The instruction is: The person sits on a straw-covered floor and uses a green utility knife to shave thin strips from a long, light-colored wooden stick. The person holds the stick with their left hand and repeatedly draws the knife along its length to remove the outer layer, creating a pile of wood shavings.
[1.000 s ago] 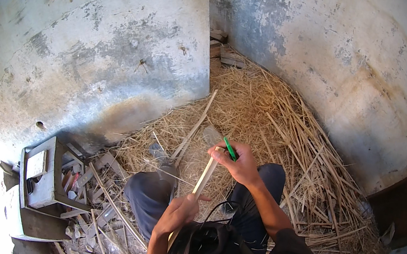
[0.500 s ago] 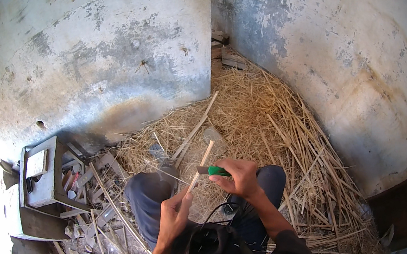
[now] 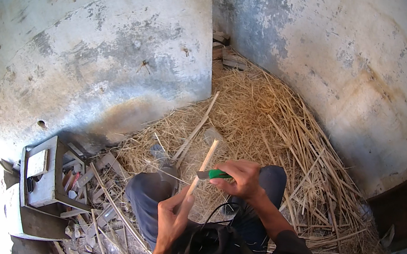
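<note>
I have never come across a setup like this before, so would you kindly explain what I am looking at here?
There is no robot: a person works bare-handed, filmed by a wide fisheye camera worn on the head and looking down, so straight edges bend toward the rim. The left hand holds a pale strip. The right hand grips a green-handled knife, its blade at the strip. Beyond the hands lie loose straw and, to the right, long thin sticks.

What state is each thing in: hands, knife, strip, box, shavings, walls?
Left hand: closed on the strip
Right hand: closed on the knife
Knife: blade exposed, at the strip
Strip: held, slanted
Box: open-sided
Shavings: loosely heaped
Walls: patchy, worn
</note>
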The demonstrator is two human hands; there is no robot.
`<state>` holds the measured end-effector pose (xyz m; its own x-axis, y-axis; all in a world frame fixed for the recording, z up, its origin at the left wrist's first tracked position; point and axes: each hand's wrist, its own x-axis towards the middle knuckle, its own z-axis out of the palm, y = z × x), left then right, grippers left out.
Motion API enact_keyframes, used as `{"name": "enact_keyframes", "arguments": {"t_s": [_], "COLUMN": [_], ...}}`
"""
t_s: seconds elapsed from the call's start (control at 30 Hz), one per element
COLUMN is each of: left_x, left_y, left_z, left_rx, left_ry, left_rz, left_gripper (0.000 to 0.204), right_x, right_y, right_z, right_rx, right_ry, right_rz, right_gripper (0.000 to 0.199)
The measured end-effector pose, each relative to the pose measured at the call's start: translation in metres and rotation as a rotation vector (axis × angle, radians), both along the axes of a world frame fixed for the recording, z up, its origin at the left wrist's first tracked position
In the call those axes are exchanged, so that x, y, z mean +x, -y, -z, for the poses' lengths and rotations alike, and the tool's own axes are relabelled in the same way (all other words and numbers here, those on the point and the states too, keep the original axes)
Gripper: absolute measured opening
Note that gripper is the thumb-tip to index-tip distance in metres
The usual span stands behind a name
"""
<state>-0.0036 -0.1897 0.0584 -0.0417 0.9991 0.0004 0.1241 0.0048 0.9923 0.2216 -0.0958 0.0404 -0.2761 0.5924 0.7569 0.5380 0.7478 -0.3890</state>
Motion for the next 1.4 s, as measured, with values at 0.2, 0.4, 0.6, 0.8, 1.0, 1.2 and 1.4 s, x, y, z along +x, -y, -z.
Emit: {"name": "enact_keyframes", "arguments": {"t_s": [0.2,0.4,0.6,0.8,1.0,1.2,1.4], "left_x": [-0.003,-0.004,-0.007,-0.016,-0.011,-0.004,-0.002], "left_y": [0.006,0.01,0.01,0.026,0.012,0.003,0.001], "left_z": [-0.008,-0.009,-0.007,0.005,-0.003,-0.011,-0.01], "left_rx": [-0.063,-0.09,-0.105,-0.121,-0.125,-0.064,0.016], "left_ry": [0.018,0.005,0.004,0.013,0.036,0.033,-0.052], "left_rz": [0.038,0.057,0.093,0.15,0.063,0.01,-0.018], "left_gripper": [0.038,0.036,0.042,0.046,0.036,0.035,0.037], "right_x": [0.004,0.017,0.024,0.061,0.022,0.0,-0.004], "right_y": [-0.005,-0.018,-0.022,-0.039,-0.011,-0.001,0.001], "right_z": [-0.003,-0.01,-0.002,-0.013,-0.003,-0.004,-0.005], "right_rx": [0.022,0.098,0.095,-0.11,-0.042,-0.004,-0.006], "right_ry": [-0.047,-0.058,-0.093,-0.302,-0.193,-0.026,-0.002], "right_rz": [0.046,0.127,0.164,0.357,0.029,-0.092,-0.092], "right_gripper": [0.041,0.044,0.041,0.043,0.044,0.03,0.039]}}
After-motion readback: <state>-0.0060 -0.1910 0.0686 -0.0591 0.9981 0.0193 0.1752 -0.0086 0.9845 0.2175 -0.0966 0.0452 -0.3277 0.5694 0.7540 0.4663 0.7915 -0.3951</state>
